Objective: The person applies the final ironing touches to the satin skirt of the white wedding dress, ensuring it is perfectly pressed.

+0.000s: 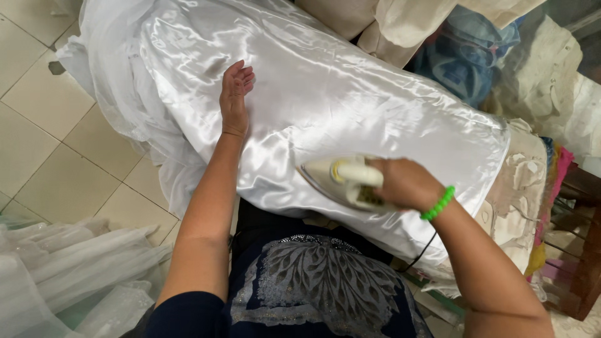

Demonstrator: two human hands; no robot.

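Note:
A shiny white satin cloth point(350, 94) lies spread over an ironing surface in front of me. My left hand point(235, 97) rests flat on the cloth at its left part, fingers slightly apart, holding nothing. My right hand point(405, 183), with a green bead bracelet at the wrist, grips the handle of a cream-coloured electric iron point(338, 180). The iron's sole lies on the near edge of the satin, its tip pointing left. A black cord runs down from the iron's rear.
More white fabric point(69, 269) is heaped at the lower left on the tiled floor point(56, 125). Beige and blue cloths point(463, 50) are piled at the back right. A lacy cover and colourful fabrics hang at the right beside a wooden piece of furniture point(582, 250).

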